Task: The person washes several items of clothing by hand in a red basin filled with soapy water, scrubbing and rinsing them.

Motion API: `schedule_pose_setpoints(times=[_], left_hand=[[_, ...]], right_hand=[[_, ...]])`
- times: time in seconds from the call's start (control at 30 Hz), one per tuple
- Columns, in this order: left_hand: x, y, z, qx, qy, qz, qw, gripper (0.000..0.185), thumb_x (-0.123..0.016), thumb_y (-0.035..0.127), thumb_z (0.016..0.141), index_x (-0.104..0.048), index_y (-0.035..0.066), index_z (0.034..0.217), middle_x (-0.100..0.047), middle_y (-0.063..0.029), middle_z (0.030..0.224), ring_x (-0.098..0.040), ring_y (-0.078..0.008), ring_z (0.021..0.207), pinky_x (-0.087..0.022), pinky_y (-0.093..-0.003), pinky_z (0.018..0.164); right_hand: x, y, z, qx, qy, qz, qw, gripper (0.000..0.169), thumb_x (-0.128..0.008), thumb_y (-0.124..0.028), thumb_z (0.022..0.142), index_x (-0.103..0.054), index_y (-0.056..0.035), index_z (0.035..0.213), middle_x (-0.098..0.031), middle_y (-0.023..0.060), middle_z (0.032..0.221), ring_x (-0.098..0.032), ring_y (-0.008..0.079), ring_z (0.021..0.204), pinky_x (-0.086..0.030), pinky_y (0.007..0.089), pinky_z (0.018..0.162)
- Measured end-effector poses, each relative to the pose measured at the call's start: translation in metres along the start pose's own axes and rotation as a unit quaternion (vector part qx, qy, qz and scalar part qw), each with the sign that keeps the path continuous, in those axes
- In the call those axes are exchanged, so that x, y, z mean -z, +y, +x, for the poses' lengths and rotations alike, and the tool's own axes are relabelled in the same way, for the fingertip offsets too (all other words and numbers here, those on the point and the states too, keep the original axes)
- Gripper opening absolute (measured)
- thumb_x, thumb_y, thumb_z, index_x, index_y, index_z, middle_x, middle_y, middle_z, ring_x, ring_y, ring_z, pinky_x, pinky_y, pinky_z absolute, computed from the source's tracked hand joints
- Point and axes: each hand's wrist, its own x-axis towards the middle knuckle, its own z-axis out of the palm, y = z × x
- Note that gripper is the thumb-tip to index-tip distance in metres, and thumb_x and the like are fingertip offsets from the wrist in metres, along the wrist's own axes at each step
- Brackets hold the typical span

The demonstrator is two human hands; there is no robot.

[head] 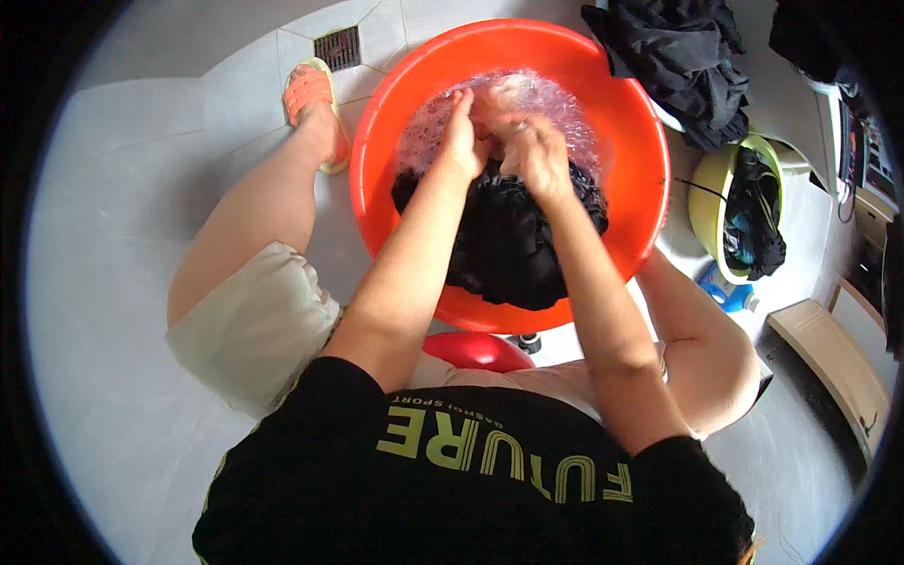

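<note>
A large orange plastic basin stands between my legs, with foamy water in its far half. My left hand and my right hand are close together over the water. Between them they grip a pale, wet cloth, blurred and partly hidden by my fingers. Below my wrists a bunched black garment lies in the basin, heaped against its near side and partly out of the water.
Dark clothes are piled past the basin's right rim. A yellow-green bucket holds more dark clothes, beside a blue bottle. A floor drain lies near my orange slipper. Part of a red seat shows beneath me.
</note>
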Motion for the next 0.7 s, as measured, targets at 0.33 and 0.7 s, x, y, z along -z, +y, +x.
schedule_pose_setpoints(times=[0.33,0.7], left_hand=[[0.002,-0.036,-0.036,0.022,-0.199,-0.121,0.972,0.032,-0.047,0.042,0.09,-0.056,0.011,0.092,-0.059,-0.0052,0.085,-0.058,-0.0202,0.077,-0.05,-0.0345,0.072],[-0.042,0.001,-0.048,0.02,0.088,0.118,0.989,0.066,-0.05,0.048,0.089,-0.036,0.002,0.134,-0.041,-0.0153,0.137,-0.043,-0.0309,0.122,-0.039,-0.0451,0.097]], right_hand=[[-0.044,-0.052,-0.056,0.064,0.103,-0.43,0.895,0.042,-0.065,-0.042,0.077,-0.063,-0.0131,0.107,-0.062,0.0204,0.093,-0.063,0.0385,0.084,-0.051,0.044,0.072],[0.115,0.077,0.088,-0.33,0.159,0.016,0.93,0.052,-0.049,-0.044,0.089,-0.054,-0.002,0.12,-0.062,0.0165,0.112,-0.062,0.0292,0.098,-0.049,0.0407,0.087]])
